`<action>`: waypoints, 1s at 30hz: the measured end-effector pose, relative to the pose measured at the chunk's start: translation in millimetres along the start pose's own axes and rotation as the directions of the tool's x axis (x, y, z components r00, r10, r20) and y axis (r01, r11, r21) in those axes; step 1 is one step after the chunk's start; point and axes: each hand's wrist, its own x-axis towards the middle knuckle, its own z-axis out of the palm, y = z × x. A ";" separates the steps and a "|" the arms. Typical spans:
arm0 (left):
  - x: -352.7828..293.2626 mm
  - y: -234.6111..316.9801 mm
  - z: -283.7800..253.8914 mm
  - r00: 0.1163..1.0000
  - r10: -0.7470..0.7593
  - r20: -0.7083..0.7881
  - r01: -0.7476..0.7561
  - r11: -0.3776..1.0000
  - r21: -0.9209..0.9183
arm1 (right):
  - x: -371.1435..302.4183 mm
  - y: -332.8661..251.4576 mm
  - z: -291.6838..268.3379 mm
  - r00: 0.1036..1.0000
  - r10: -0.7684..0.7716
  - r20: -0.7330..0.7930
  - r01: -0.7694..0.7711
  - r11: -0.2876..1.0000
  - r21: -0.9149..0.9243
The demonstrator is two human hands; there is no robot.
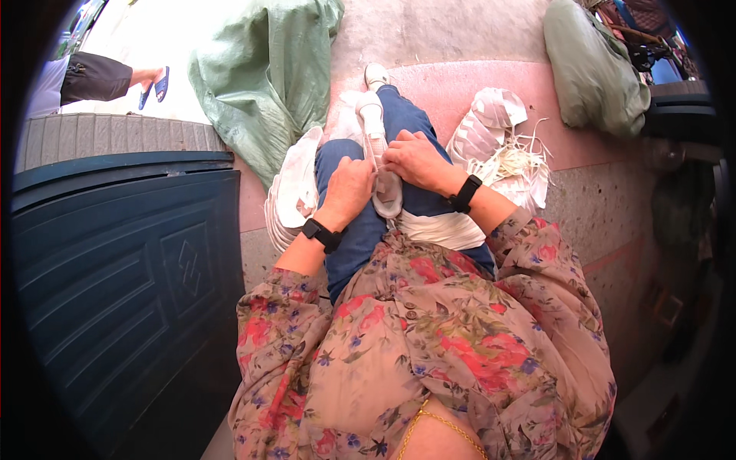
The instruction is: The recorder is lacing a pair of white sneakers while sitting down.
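A white shoe upper (387, 201) lies lengthwise between my thighs, its far part reaching toward my knees. My left hand (349, 186) is closed, its fingertips pinched at the left side of the upper. From the right, my right hand (418, 159) bends its fingers onto the middle of the same piece, knuckles up. Any lace between the fingertips is too small to make out. Beside my right thigh hangs a bundle of thin white laces (507, 167) over more white uppers. Across my lap rests another flat bunch of white strips (445, 228).
Stacked white uppers (297, 184) stand left of my legs, and more white uppers (498, 107) lie to the right. A green sack (261, 69) is at far left, another green sack (594, 73) at far right. A dark blue door (130, 284) borders the left. Someone's sandalled foot (159, 83) shows beyond.
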 end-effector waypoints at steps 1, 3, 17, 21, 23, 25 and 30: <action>2.5 -1.9 -0.5 1.000 0.003 0.003 -0.003 1.000 0.002 | -0.4 1.8 0.2 1.000 -0.006 -0.006 0.006 1.000 0.023; 8.6 -9.8 -3.8 0.997 0.009 -0.074 -0.007 1.000 0.014 | 3.3 0.4 -0.6 0.998 -0.008 -0.056 0.012 0.997 0.075; 88.7 -42.3 8.8 0.959 -0.050 -0.278 0.091 0.986 0.140 | 77.3 30.3 22.5 0.876 0.481 -0.045 -0.441 0.833 0.333; 93.9 -59.0 18.3 0.931 0.033 -0.363 -0.041 0.999 -0.015 | 76.5 40.7 30.6 0.909 0.387 -0.153 -0.318 0.884 0.343; 95.5 -66.6 15.2 0.955 0.008 -0.298 -0.045 0.992 -0.118 | 77.4 40.7 32.9 0.905 0.397 -0.154 -0.311 0.862 0.400; 96.0 -72.7 10.3 0.986 -0.067 -0.154 0.022 0.961 -0.277 | 78.9 36.3 33.9 0.891 0.442 -0.109 -0.360 0.830 0.426; 99.0 -68.9 -5.3 0.922 -0.321 0.216 0.379 0.635 -0.673 | 79.5 37.0 30.6 0.866 0.500 0.014 -0.455 0.776 0.437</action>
